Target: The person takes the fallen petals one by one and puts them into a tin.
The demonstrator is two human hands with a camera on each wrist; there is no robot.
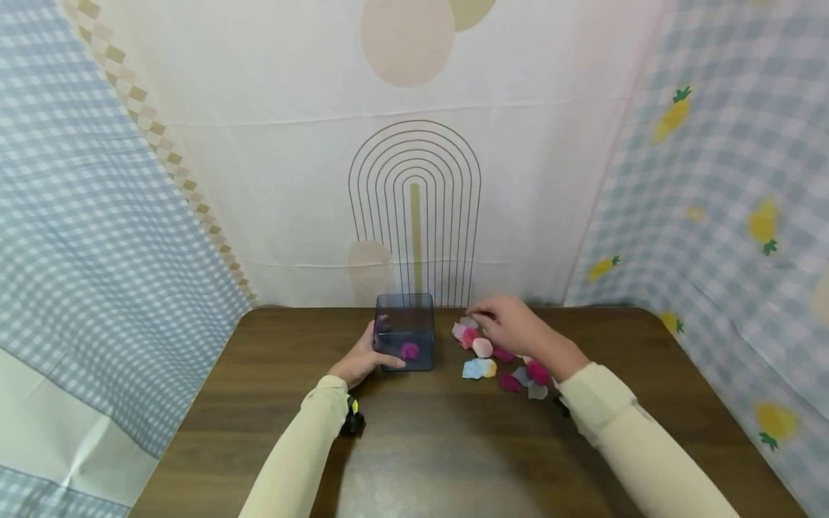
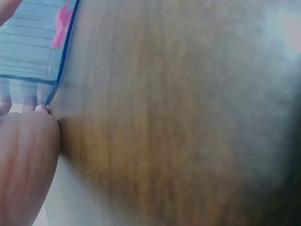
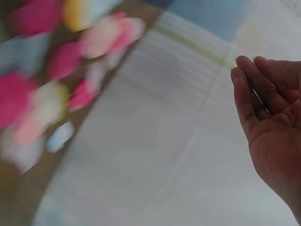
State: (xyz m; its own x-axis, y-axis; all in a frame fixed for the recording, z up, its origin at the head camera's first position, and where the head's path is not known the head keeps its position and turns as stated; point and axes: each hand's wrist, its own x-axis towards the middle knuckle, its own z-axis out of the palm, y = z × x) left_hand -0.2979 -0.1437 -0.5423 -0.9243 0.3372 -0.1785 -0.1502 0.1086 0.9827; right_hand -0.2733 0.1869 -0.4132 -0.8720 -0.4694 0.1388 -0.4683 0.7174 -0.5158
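A clear blue-grey plastic box [image 1: 424, 349] stands near the table's back edge with a magenta fabric petal [image 1: 409, 351] inside. My left hand [image 1: 363, 360] grips its left side, the thumb lying along the front. Part of the box [image 2: 28, 56] also shows in the left wrist view. To the right of the box lie scattered fabric petals, among them a light blue one [image 1: 473, 370], a pale pink one [image 1: 482, 348] and a grey one [image 1: 537, 391]. My right hand [image 1: 512, 324] hovers over the rear petals; its fingers [image 3: 256, 80] are slightly bent, with nothing visible between them.
The brown wooden table [image 1: 414, 446] ends at a white patterned cloth [image 1: 291, 180] hanging behind it. Checked cloths hang at the left [image 1: 84, 252] and right [image 1: 712, 180]. A black strapped device [image 1: 352, 421] sits at my left wrist.
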